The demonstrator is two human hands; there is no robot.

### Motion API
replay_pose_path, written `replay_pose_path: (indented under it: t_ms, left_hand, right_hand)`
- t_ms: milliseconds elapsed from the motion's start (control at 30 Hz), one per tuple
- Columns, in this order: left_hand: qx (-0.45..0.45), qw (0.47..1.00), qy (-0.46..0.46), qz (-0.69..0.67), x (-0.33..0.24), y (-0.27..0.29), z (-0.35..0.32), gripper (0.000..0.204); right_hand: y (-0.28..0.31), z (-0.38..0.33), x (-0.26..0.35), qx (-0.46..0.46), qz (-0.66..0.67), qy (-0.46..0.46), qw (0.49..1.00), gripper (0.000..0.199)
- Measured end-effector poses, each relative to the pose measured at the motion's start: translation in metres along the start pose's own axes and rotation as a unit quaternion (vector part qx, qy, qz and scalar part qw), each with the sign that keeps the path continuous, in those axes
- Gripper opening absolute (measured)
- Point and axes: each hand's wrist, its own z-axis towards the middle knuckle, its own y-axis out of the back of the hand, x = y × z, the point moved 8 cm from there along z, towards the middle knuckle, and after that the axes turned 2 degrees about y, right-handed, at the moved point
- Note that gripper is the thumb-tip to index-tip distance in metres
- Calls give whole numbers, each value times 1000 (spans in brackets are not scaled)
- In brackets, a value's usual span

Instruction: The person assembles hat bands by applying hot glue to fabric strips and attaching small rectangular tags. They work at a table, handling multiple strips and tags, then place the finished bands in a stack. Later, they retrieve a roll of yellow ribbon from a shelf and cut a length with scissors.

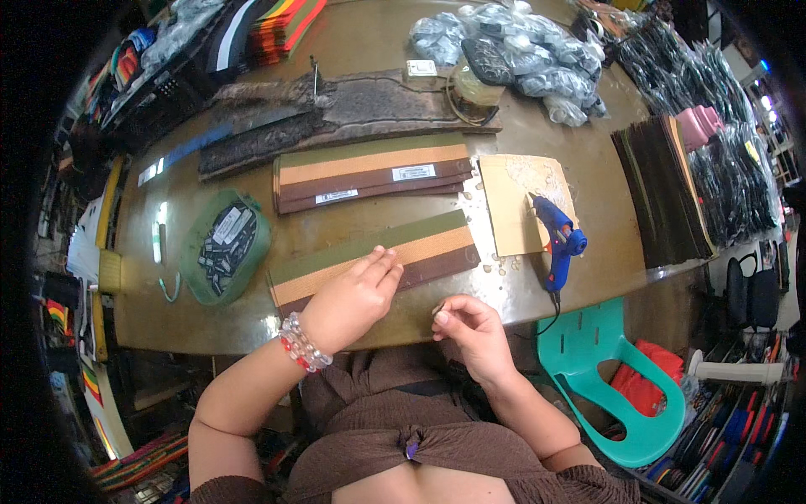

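Observation:
My left hand (359, 290) lies flat, fingers stretched out, on a folded fabric band (437, 238) striped olive, tan and dark brown. At the table's front edge, my right hand (472, 332) pinches something small and dark between thumb and fingertips; what it is I cannot make out. Just beyond the band rests a stack of matching striped bands (361, 175) with white labels on the brown stripe. A blue glue gun (556, 244) is at the right, on a tan board (506, 202) strewn with glue strands. Left of my left hand sits a green tub (262, 244) of small labels.
Behind the bands runs a dark, scorched wooden plank (369, 107) carrying a small jar (476, 91). Plastic-wrapped bundles (537, 50) sit at the back. A tall pile of dark bands (659, 189) stands at the right. A green plastic chair (588, 336) is beside the table, below the glue gun's cord.

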Motion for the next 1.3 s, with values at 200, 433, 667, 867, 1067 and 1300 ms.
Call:
replay_pose_path:
  t_ms: [200,433,667,867,1067,1300]
  left_hand:
    - [-11,993,58,-101,2,17,10,33]
    - [-22,953,148,-262,4,40,17,27]
    - [-24,923,177,-340,7,39,20,28]
    - [-16,905,199,-375,10,36,18,28]
    - [-6,903,203,-377,12,35,18,28]
    - [-31,899,201,-388,11,35,19,25]
  right_hand:
    - [-6,15,1,-26,53,37,998,9]
    - [-18,35,2,-49,120,84,988,11]
    - [-23,38,3,-58,142,92,984,11]
    - [-23,41,2,-56,151,89,983,13]
    - [-23,43,7,-55,124,86,987,11]
    - [-20,44,2,-62,132,62,987,9]
